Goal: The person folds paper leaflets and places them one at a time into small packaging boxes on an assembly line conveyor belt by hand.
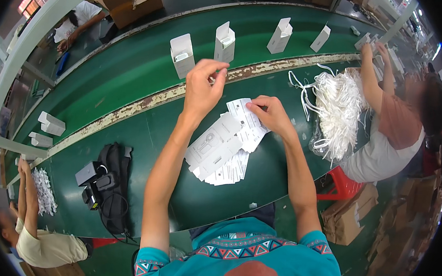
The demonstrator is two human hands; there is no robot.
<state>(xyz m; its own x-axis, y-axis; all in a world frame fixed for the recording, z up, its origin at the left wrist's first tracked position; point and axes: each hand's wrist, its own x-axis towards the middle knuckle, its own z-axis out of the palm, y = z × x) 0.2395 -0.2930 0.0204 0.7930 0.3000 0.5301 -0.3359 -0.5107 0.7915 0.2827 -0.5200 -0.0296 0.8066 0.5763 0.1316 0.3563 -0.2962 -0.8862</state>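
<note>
My left hand (pixel 203 88) is raised at the belt's near edge, just in front of an open white box (pixel 181 55). Its fingers curl toward the thumb, and I cannot make out anything between them. My right hand (pixel 273 115) pinches the edge of a printed white leaflet (pixel 242 111) at the top of a fanned pile. Below it and to the left, a larger flat printed card sheet (pixel 213 143) with a line drawing covers part of the pile. More leaflets (pixel 231 172) stick out beneath that sheet.
More white boxes (pixel 225 42) stand on the green belt (pixel 133 75) behind a worn ledge (pixel 131 108). White cords (pixel 338 110) are heaped at right, by a co-worker (pixel 396 119). A black bag with devices (pixel 110 184) lies left; another co-worker (pixel 45 238) sits beyond.
</note>
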